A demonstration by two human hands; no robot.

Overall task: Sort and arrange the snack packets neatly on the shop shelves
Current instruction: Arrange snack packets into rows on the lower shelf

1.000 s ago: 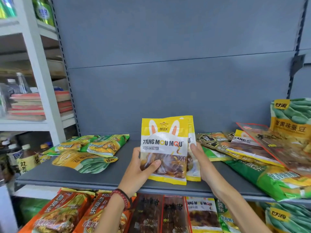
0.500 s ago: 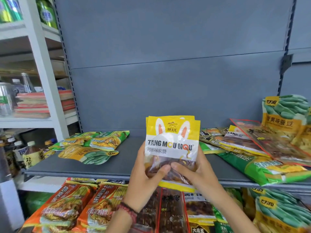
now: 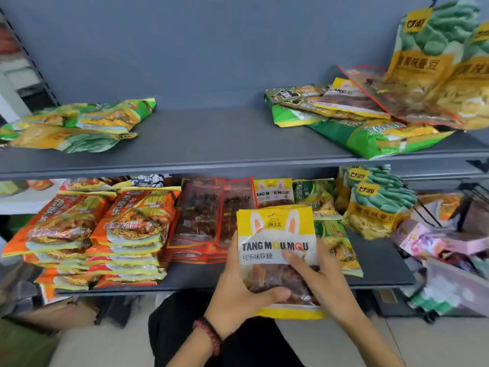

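Both hands hold a small stack of yellow-and-white rabbit-ear candy packets (image 3: pixel 275 234) in front of the lower shelf (image 3: pixel 381 271). My left hand (image 3: pixel 238 290) grips the stack's left edge, thumb across the brown bottom part. My right hand (image 3: pixel 322 282) grips its right side, thumb on the white label. A matching packet (image 3: pixel 274 193) stands at the back of the lower shelf, just above the held stack. Another of that kind (image 3: pixel 344 94) lies in the mixed pile on the upper shelf (image 3: pixel 211 136), at the right.
On the lower shelf lie stacks of orange noodle packets (image 3: pixel 87 229), dark red packets (image 3: pixel 206 215), green-yellow packets (image 3: pixel 336 239) and bean bags (image 3: pixel 375 205). Upper shelf has green packets at left (image 3: pixel 79 125) and bean bags (image 3: pixel 434 56) far right. A cluttered rack (image 3: pixel 449 260) stands right.
My view has dropped from the upper shelf to the lower one. Both hands have carried the candy packets down with it, from the upper shelf's front edge to the lower shelf's level.
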